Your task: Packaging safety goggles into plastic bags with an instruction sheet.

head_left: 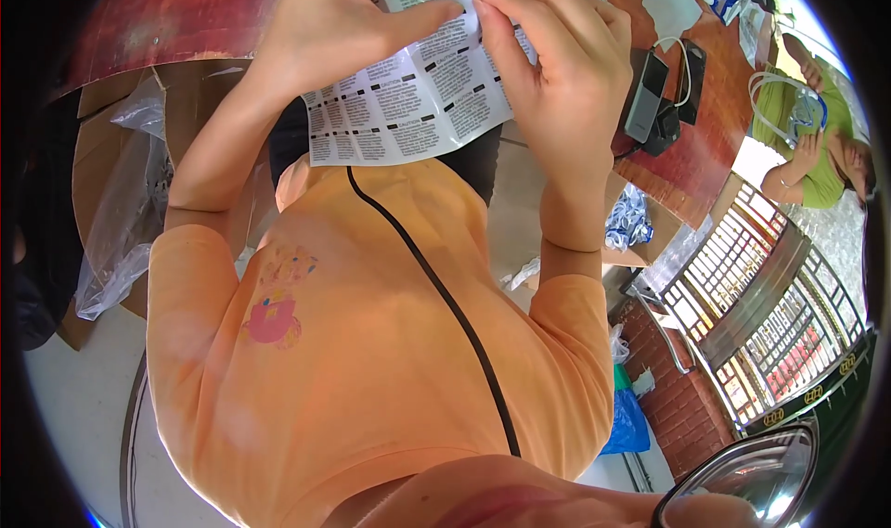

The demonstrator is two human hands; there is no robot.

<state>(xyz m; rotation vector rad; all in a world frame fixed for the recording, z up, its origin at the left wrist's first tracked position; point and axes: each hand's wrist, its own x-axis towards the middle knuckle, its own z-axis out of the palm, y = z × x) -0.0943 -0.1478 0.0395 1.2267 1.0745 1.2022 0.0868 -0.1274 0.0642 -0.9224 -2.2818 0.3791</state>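
A white sheet of printed labels (408, 110), with rows of small black text blocks, hangs in front of my chest at the table's near edge. My left hand (329, 41) is closed on its upper left part, the thumb stretched across the front and the other fingers mostly out of sight. At the sheet's upper right, my right hand (575, 64) pinches it between thumb and forefinger, close to the left thumb tip. Whether a single label is lifted between the fingertips is too small to make out. The sheet's lower edge curls slightly.
On the red-brown table (710, 148) to the right lie a dark power bank (645, 92) and a white cable. A cardboard box (91, 171) with clear plastic (130, 203) stands left. Far right, a person in green (831, 143) holds clear tubing. A black cord (436, 277) crosses my shirt.
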